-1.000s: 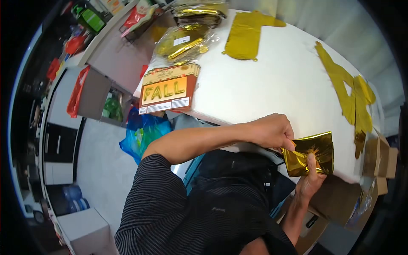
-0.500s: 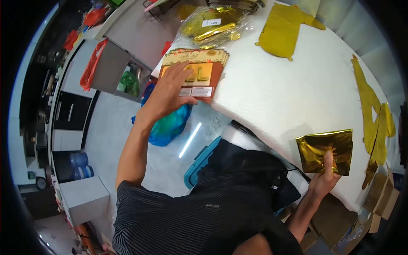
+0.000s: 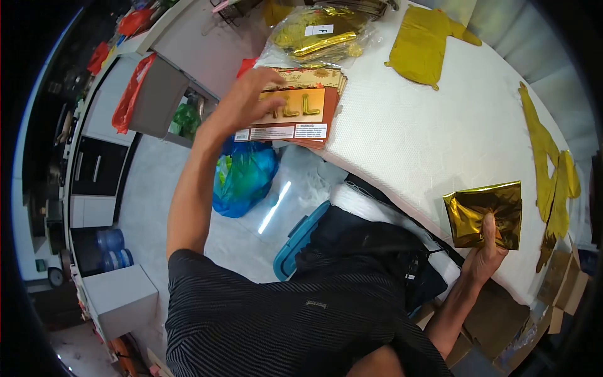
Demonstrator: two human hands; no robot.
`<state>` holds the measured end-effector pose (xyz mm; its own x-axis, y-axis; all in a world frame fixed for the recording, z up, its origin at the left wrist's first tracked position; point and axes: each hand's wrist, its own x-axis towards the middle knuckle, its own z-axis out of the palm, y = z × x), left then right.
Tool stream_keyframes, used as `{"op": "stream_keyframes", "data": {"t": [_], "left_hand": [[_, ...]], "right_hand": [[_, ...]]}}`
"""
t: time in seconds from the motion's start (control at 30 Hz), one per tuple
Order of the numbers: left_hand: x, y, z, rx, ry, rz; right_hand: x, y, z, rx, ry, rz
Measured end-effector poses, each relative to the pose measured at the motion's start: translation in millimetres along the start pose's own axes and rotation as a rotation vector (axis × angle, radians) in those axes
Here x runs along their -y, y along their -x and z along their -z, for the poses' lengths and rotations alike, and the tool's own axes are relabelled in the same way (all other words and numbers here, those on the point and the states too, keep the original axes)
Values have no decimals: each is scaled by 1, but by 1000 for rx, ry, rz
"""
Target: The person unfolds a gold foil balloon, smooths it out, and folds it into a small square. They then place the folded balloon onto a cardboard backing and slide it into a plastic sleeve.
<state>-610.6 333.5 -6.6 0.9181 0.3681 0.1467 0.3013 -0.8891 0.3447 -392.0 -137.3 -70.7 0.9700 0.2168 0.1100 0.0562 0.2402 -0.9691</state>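
Observation:
A stack of printed cards point(image 3: 292, 132) with gold letters on an orange panel lies at the near left edge of the white table. My left hand point(image 3: 248, 100) is over its left side, fingers apart and holding nothing; whether it touches the top card is hard to tell. At the right, my right hand point(image 3: 487, 254) grips a folded gold foil packet point(image 3: 477, 210), thumb on top. Behind the cards sits a clear plastic bag of gold foil point(image 3: 323, 41) with a white label.
Flat gold foil pieces lie on the white table point(image 3: 389, 132), one at the back point(image 3: 418, 47) and others along the right point(image 3: 549, 163). A blue plastic bag point(image 3: 245, 179) and a teal bin point(image 3: 298, 242) are below the near edge. Cardboard boxes point(image 3: 562, 283) stand lower right.
My left hand has shifted up and left over the cards, showing more of the top card. My right hand still holds the gold foil packet, with little movement.

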Motion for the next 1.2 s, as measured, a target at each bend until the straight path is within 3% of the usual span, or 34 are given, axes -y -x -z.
{"op": "stream_keyframes", "data": {"t": [0.1,0.33,0.77,0.83,0.93,1.0,1.03,1.13,1.2], "left_hand": [[23,-26,0,28,-222,67],[42,-58,5,234,-162,125],[47,-71,3,197,-170,205],[51,-65,4,128,201,228],[28,-59,43,259,251,275],[-21,-51,74,189,244,330],[-32,-51,82,101,154,189],[-107,-56,92,-203,271,-8],[-132,-72,55,-405,188,-215]], "right_hand": [[-3,-2,3,-7,20,13],[-10,-2,7,-19,21,22],[-6,-3,3,-21,2,1],[-8,-4,6,-26,6,-9],[-2,-4,5,-24,-45,-9],[0,-4,9,-54,-89,20],[-3,-4,14,-74,-105,14],[0,-5,24,-106,-161,23],[-26,-6,23,-162,-192,41]]}}
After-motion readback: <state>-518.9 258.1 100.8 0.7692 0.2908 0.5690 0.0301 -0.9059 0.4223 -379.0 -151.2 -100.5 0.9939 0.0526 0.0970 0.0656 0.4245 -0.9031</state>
